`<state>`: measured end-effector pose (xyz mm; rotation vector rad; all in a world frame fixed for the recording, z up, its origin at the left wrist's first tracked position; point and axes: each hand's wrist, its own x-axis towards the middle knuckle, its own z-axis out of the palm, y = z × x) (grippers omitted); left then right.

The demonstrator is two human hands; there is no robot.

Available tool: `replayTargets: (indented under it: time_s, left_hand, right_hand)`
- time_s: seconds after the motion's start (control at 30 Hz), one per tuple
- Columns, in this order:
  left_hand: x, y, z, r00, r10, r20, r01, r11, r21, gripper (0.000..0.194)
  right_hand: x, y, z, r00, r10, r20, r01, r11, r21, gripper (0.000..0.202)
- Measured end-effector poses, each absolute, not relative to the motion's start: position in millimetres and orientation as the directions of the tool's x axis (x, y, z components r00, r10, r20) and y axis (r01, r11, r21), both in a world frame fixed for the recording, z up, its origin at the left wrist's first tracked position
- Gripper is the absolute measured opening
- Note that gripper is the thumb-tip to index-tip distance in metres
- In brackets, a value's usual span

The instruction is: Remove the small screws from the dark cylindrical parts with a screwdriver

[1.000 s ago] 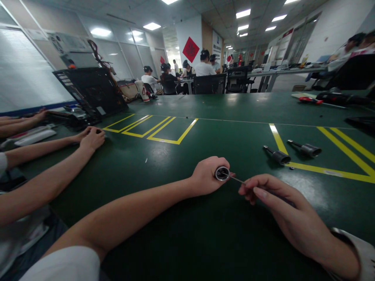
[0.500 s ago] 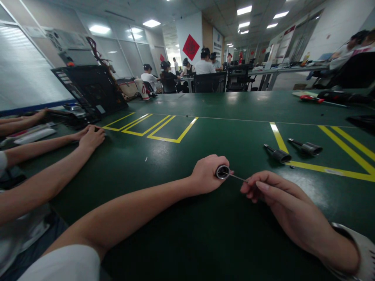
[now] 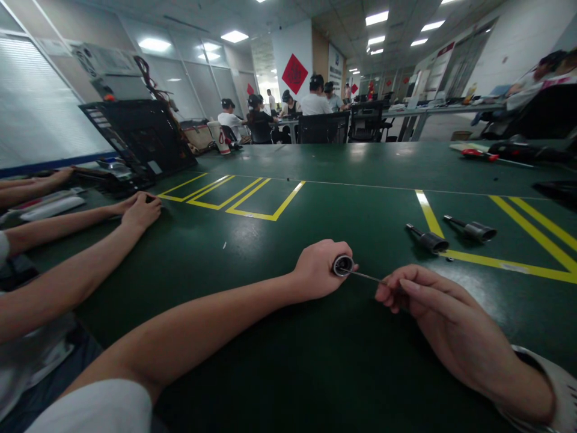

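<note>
My left hand [image 3: 319, 270] is closed round a dark metal hole saw, its round open mouth [image 3: 342, 265] turned toward me; the rest of it is hidden in the fist. A thin metal rod [image 3: 366, 276] runs from that mouth to my right hand [image 3: 433, 304], where the fingertips and thumb pinch its outer end. The rod's tip is inside the mouth and hard to make out. Beyond my right hand, one hole saw [image 3: 430, 240] with a shank lies on the green table, and a similar hole saw [image 3: 478, 231] lies just right of it.
Yellow tape [image 3: 509, 266] marks areas on the table [image 3: 252, 258]. A small dark piece [image 3: 449, 259] lies by the nearer hole saw. A red-handled screwdriver [image 3: 480, 155] is at the back right. At the left are a co-worker's hands [image 3: 140, 211] and a black panel [image 3: 139, 135].
My right hand has shifted slightly right, away from the left fist, and the rod has moved with it. My left hand stays in nearly the same place.
</note>
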<state>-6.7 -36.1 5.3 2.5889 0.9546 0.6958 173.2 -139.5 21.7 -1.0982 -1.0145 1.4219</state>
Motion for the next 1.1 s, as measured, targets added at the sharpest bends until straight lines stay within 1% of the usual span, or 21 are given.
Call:
replayTargets:
  time_s: [0.17,0.27,0.37,0.47,0.6,0.83,0.93,1.1]
  left_hand:
    - [-7.0,-37.0,6.3,0.672,0.659,0.338,0.530,-0.747,0.402,0.016]
    - [-7.0,-37.4,7.0,0.701,0.623,0.347,0.504,-0.777,0.377,0.012]
    - [-6.8,-37.6,7.1,0.710,0.612,0.349,0.501,-0.787,0.360,0.013]
    - [-6.6,-37.8,7.2,0.700,0.631,0.334,0.520,-0.771,0.366,0.013]
    - [-6.6,-38.1,8.2,0.710,0.637,0.300,0.531,-0.765,0.365,0.011]
    - [-7.3,-37.4,8.6,0.717,0.630,0.299,0.514,-0.767,0.384,0.009]
    - [-7.2,-36.6,7.7,0.724,0.624,0.296,0.506,-0.771,0.387,0.009]
    - [-6.9,-34.9,5.2,0.713,0.632,0.304,0.498,-0.761,0.416,0.016]
  right_hand:
    - [172.5,-139.2,20.2,-0.035,0.997,-0.075,-0.182,-0.080,-0.980,0.018]
    - [171.3,-139.2,20.9,-0.057,0.994,-0.095,-0.156,-0.102,-0.982,0.020]
    - [171.4,-139.0,22.1,-0.060,0.989,-0.132,-0.176,-0.140,-0.974,0.020]
    - [172.8,-138.1,23.1,-0.051,0.985,-0.163,-0.216,-0.170,-0.962,0.020]
    - [173.6,-137.3,25.3,-0.051,0.984,-0.169,-0.257,-0.176,-0.950,0.018]
    - [172.8,-137.5,23.1,-0.086,0.985,-0.152,-0.187,-0.165,-0.968,0.019]
    - [173.7,-135.6,21.2,-0.087,0.985,-0.147,-0.216,-0.163,-0.963,0.019]
    - [174.5,-134.2,22.6,-0.083,0.985,-0.152,-0.253,-0.169,-0.953,0.017]
